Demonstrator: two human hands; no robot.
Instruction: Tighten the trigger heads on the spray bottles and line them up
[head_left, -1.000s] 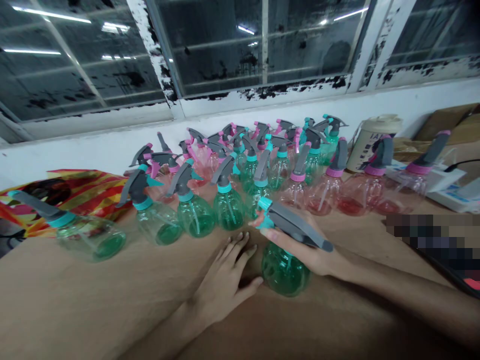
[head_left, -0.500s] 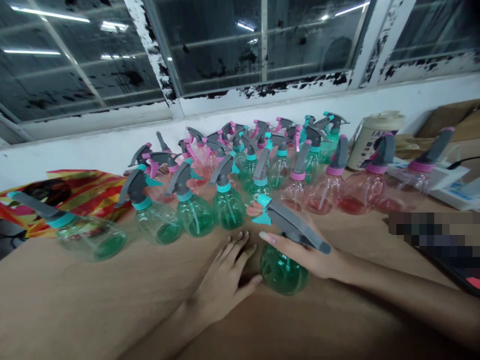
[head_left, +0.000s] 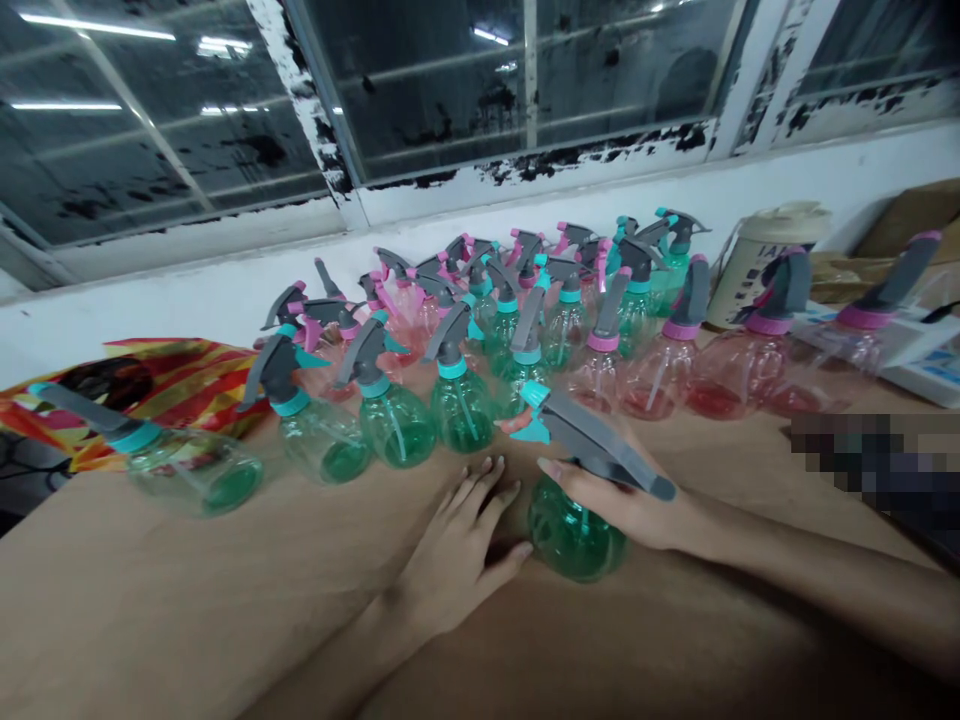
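My right hand (head_left: 622, 500) is wrapped round the neck of a green spray bottle (head_left: 577, 545) with a grey and turquoise trigger head. The bottle stands tilted slightly, its nozzle pointing up to the left; part of its neck is hidden by my fingers. Flat on the table, with fingers stretched out, lies my left hand (head_left: 465, 550), just left of that bottle and apart from it. Beyond my hands runs a row of similar bottles, among them a green spray bottle (head_left: 461, 410) and a pink spray bottle (head_left: 660, 375).
On the wooden table (head_left: 150, 600), a green spray bottle (head_left: 195, 475) stands at far left beside a red and yellow bag (head_left: 202, 375). A cream tumbler (head_left: 765, 265) and a white power strip (head_left: 922, 360) are at back right. Something dark and pixelated (head_left: 877, 470) lies at right.
The view has shifted slightly, so the bottles and hands appear a little further right. My right hand keeps its hold on the green spray bottle; my left hand stays flat.
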